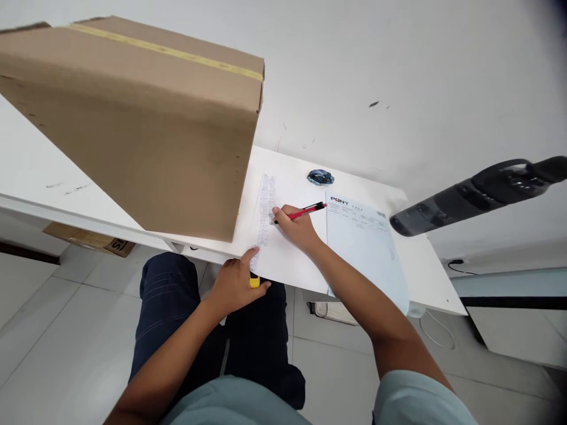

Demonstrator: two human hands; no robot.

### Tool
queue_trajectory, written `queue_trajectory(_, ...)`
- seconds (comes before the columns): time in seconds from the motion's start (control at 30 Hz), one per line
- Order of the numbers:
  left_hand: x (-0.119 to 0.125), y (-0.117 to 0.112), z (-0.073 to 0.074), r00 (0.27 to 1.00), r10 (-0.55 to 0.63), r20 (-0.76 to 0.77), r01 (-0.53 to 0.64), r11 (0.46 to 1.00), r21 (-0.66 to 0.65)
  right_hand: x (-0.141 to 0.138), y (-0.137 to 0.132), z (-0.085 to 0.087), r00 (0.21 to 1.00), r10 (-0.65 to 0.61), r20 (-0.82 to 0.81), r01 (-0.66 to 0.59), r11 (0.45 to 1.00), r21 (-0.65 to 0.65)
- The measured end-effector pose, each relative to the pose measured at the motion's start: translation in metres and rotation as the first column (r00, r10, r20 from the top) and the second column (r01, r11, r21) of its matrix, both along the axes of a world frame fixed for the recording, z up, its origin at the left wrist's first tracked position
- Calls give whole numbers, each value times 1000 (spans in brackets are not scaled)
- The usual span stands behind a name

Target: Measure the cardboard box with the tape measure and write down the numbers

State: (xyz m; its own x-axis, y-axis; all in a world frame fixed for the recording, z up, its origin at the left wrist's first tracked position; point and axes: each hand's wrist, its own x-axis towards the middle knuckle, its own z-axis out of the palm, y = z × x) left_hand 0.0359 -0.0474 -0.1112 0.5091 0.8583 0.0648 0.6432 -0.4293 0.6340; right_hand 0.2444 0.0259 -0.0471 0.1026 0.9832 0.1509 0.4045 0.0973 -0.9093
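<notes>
My right hand [295,229] is closed around a red pen with black ends [305,211], its tip on a sheet of paper [290,254] with a narrow column of dense handwriting. At the desk's front edge, my left hand [237,280] has its index fingertip on the lower left of the sheet. A small yellow-and-black object [254,281] shows between that hand's thumb and index finger. Most of it is hidden, so its kind is unclear. Right of the writing hand lies a pale blue printed form [361,248] headed "PONY".
A large cardboard box [168,159] with yellow tape stands on the white desk [432,283] at left. Behind the sheet sits a dark blue shiny item [320,177]. At right a dark bottle [460,203] stands near the wall. Flattened cardboard [88,238] lies below the desk.
</notes>
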Motion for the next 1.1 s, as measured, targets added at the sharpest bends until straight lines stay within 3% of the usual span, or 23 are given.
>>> queue_trajectory(0.17, 0, 3, -8, 1000, -15, 12, 14, 999, 48, 1, 1, -3, 999, -29, 41, 29, 999, -12)
queue_trajectory(0.3, 0, 4, -8, 1000, -9, -6, 9, 1000, 18, 3, 3, -4, 998, 43, 51, -43, 999, -10)
queue_trajectory(0.67, -1, 2, -12, 1000, 0, 5, 0, 999, 38, 2, 1, -4, 999, -6, 34, 5, 1000, 17)
queue_trajectory(0.8, -1, 2, -11, 1000, -3, 0, 4, 998, 58, 4, 2, -4, 998, 48, 29, -48, 999, -3)
queue_trajectory(1.1, -2, 2, -8, 1000, 0, -10, 1, 999, 42, 1, 1, -1, 1000, -26, 15, 26, 1000, 5)
